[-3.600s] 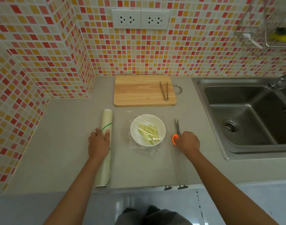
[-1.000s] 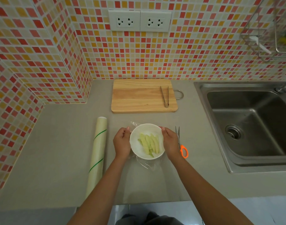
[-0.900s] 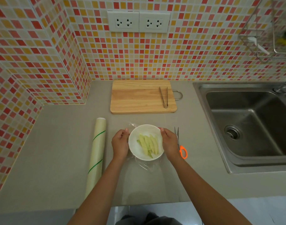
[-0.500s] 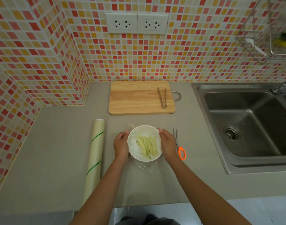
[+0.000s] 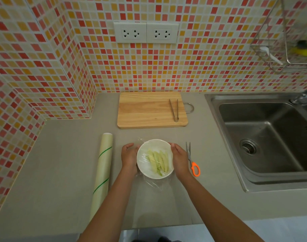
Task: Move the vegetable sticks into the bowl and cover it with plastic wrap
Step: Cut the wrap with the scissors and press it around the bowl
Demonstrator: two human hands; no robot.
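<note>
A white bowl (image 5: pixel 145 166) stands on the grey counter and holds several pale green vegetable sticks (image 5: pixel 158 161). A sheet of clear plastic wrap (image 5: pixel 153 184) is stretched over its top and hangs loose at the near side. My left hand (image 5: pixel 129 157) cups the bowl's left side, fingers curled round the rim. My right hand (image 5: pixel 179 158) cups the right side the same way. The roll of plastic wrap (image 5: pixel 102 172) lies to the left of the bowl.
Orange-handled scissors (image 5: pixel 192 163) lie just right of my right hand. A wooden cutting board (image 5: pixel 149 110) with metal tongs (image 5: pixel 174 110) sits behind the bowl. A steel sink (image 5: pixel 271 137) fills the right side. Tiled walls close off the back and left.
Earlier my left hand lay on the roll and my right on the scissors. Both hands moved to the bowl's sides, and the wrap now lies tighter over its top.
</note>
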